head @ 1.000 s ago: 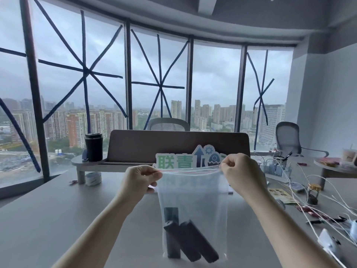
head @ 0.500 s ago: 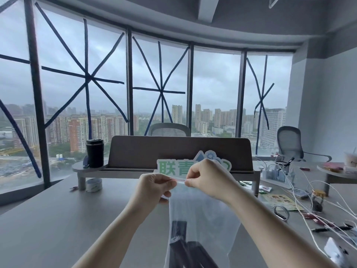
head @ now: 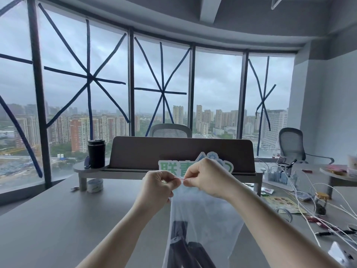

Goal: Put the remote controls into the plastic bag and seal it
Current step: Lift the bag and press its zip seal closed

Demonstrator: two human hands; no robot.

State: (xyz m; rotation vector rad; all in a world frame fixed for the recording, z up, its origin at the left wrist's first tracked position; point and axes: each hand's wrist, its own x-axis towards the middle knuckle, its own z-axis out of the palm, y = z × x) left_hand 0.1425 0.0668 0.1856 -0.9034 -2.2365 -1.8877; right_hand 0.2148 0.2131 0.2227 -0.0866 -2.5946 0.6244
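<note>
A clear plastic bag (head: pixel 208 213) hangs above the grey table (head: pixel 58 219), held by its top edge. Inside it, dark remote controls (head: pixel 183 246) stand leaning at the bottom, cut off by the frame's lower edge. My left hand (head: pixel 158 185) pinches the bag's red zip strip at its left end. My right hand (head: pixel 204 176) pinches the same strip right beside it, fingertips nearly touching those of the left hand. The rest of the strip is hidden behind my right hand.
A brown desk shelf (head: pixel 181 151) with a green-lettered sign (head: pixel 170 167) stands behind the bag, a black tumbler (head: pixel 96 153) on its left end. A tape roll (head: pixel 94 185) lies below. White cables (head: pixel 318 202), a small jar (head: pixel 320 203) and clutter fill the right side.
My right hand has slid left along the bag's top edge until it meets my left hand. The bag has been lifted higher and the view has tilted up.
</note>
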